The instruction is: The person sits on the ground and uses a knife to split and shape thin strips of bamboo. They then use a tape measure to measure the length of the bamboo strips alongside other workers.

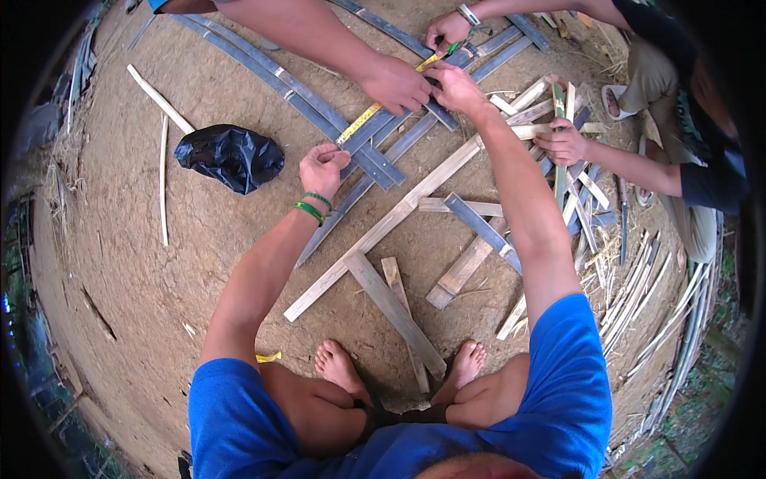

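Tape, yellow and thin, is the thing both hands work on. The yellow tape measure [383, 104] lies stretched over the dark bamboo slats [351, 132] on the dirt floor [159, 263]. Its long line runs from low on the left up to the right.

The person's right hand [455, 86] is at the upper end. Its fingers are bent down and press on the tape and the slat there. The left hand [323, 169] is at the lower end, just below the tape. It is curled almost into a fist with fingertips touching a slat. I cannot tell if it pinches the tape. The right hand reaches far out and the left hand stays closer to the body, so the tape lies between the two hands.

Another person's hand [396, 84] rests on the tape in the middle. One more hand [447, 30] is at the far top end. A third helper's hand [562, 144] holds pale bamboo strips [558, 112] to the right.

A long pale slat [383, 227] crosses under the dark ones. A black plastic bag [230, 156] sits to the left. Bare feet [339, 367] rest near the bottom.
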